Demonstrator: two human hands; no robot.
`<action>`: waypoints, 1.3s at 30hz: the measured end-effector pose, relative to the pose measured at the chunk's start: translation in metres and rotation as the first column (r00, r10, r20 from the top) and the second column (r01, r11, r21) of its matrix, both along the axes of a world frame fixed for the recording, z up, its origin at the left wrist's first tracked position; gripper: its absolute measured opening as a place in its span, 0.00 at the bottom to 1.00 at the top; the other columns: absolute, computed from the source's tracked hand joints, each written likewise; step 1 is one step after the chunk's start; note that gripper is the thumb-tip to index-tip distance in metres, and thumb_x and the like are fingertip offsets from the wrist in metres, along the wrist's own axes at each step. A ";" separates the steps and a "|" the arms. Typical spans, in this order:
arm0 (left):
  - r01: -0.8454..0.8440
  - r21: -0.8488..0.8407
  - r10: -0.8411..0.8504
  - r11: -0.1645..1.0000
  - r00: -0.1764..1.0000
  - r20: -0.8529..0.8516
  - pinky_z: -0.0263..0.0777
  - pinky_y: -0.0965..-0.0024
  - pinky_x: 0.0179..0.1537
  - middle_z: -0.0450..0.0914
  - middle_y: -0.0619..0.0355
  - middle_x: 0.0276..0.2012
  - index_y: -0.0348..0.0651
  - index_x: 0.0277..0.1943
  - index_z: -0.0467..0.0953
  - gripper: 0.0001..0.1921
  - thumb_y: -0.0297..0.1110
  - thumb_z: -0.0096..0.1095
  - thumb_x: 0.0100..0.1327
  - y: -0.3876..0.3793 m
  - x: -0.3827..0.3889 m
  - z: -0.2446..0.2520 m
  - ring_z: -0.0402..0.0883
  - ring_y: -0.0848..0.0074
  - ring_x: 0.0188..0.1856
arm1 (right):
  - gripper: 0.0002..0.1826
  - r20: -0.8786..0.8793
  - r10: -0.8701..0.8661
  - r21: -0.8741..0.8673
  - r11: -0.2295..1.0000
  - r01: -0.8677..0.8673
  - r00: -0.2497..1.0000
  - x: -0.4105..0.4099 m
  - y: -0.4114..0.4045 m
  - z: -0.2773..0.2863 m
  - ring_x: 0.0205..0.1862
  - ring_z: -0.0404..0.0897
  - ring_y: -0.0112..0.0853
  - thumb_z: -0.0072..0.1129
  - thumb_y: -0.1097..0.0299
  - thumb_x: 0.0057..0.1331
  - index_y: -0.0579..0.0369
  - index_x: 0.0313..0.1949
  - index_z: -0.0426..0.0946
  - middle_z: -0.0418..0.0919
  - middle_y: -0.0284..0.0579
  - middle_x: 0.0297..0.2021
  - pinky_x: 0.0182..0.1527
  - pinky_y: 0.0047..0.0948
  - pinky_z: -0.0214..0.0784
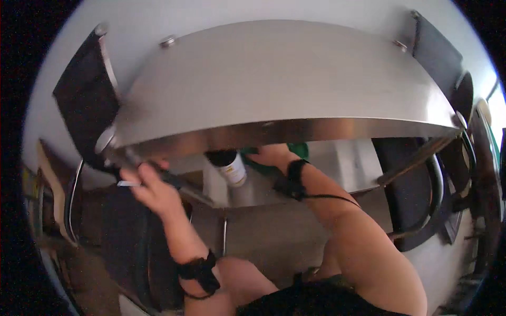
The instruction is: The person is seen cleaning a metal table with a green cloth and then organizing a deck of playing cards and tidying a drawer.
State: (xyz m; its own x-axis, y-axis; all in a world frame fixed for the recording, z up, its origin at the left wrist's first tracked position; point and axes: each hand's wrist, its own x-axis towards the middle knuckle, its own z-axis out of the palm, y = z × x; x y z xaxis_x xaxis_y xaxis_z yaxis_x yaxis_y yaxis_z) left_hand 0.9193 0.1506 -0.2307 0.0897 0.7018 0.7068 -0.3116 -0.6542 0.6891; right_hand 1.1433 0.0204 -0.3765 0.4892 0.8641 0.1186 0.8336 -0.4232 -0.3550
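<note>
My left hand [152, 187] is at the left front leg [197, 194] of a stainless steel table [284, 75], with fingers on both sides of it. Motion blurs this hand, and a thin whitish strip [129, 184] sticks out beside it; what the strip belongs to is unclear. Below the tabletop, my right hand [272, 155] reaches over the lower shelf [340, 166] and touches a green object [299, 150], perhaps a cloth or a container. The tabletop's front edge partly hides that object. Left of this hand, a white labelled container [234, 172] with a dark top stands on the shelf.
Dark chairs stand at the table's left [87, 94] and right [409, 189]. Another chair back [437, 53] rises at the far right corner. Round metal caps, one at the left front [106, 139], mark the table corners. A black strap [294, 177] with a cable wraps my right wrist.
</note>
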 end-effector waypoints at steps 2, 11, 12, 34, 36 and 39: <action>0.053 -0.055 -0.048 0.997 0.996 0.074 0.66 0.72 0.33 0.70 0.57 0.29 0.36 0.44 0.62 0.11 0.35 0.41 0.67 -0.010 0.023 -0.002 0.69 0.76 0.28 | 0.27 -0.326 0.052 0.349 0.935 0.069 0.944 0.035 -0.021 -0.018 0.52 0.69 0.48 0.52 0.46 0.54 0.40 0.52 0.71 0.74 0.54 0.45 0.52 0.46 0.60; -0.080 -0.142 0.087 0.987 0.995 0.049 0.59 0.69 0.56 0.65 0.45 0.55 0.27 0.61 0.54 0.25 0.39 0.41 0.69 0.007 0.005 -0.015 0.67 0.69 0.53 | 0.27 0.080 -0.575 -0.023 0.815 0.578 0.814 0.133 -0.194 -0.010 0.52 0.68 0.47 0.53 0.47 0.53 0.42 0.51 0.72 0.73 0.54 0.46 0.52 0.46 0.60; -0.179 -0.216 0.191 0.960 0.981 0.036 0.53 0.68 0.60 0.60 0.43 0.60 0.27 0.63 0.51 0.28 0.40 0.42 0.68 -0.003 0.008 -0.006 0.62 0.67 0.59 | 0.27 0.097 -0.624 -0.025 0.777 0.629 0.775 0.144 -0.211 -0.009 0.52 0.68 0.47 0.53 0.47 0.53 0.42 0.51 0.72 0.73 0.54 0.46 0.52 0.46 0.60; -0.131 -0.015 0.130 0.991 0.991 -0.037 0.71 0.70 0.34 0.72 0.49 0.36 0.31 0.48 0.62 0.18 0.39 0.42 0.67 0.006 0.009 -0.006 0.73 0.70 0.33 | 0.28 0.143 -0.235 0.076 0.971 0.226 0.961 -0.056 -0.190 0.012 0.58 0.61 0.47 0.61 0.56 0.45 0.40 0.50 0.73 0.63 0.47 0.56 0.52 0.51 0.60; -0.151 -0.007 0.150 0.989 0.987 -0.061 0.71 0.70 0.34 0.72 0.49 0.36 0.31 0.48 0.62 0.17 0.39 0.41 0.67 0.002 0.007 -0.003 0.73 0.70 0.33 | 0.27 0.005 -0.429 0.007 0.904 0.428 0.904 -0.008 -0.202 -0.002 0.58 0.60 0.47 0.60 0.52 0.50 0.39 0.51 0.72 0.59 0.49 0.59 0.55 0.51 0.57; -0.151 -0.019 0.150 0.988 0.988 -0.041 0.71 0.70 0.34 0.72 0.49 0.35 0.32 0.47 0.62 0.16 0.38 0.40 0.67 -0.003 0.010 0.002 0.72 0.70 0.33 | 0.27 0.089 -0.765 0.037 0.643 0.765 0.638 0.067 -0.231 0.000 0.61 0.57 0.45 0.56 0.50 0.53 0.41 0.52 0.71 0.58 0.49 0.60 0.59 0.52 0.51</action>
State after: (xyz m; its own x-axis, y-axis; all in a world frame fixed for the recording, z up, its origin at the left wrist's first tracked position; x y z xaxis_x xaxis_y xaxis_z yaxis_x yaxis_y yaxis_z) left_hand 0.9291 0.1477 -0.2291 0.0092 0.7249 0.6888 -0.1829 -0.6760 0.7138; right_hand 1.2103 -0.2103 -0.3766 0.9633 0.1863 0.1932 0.2381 -0.9253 -0.2951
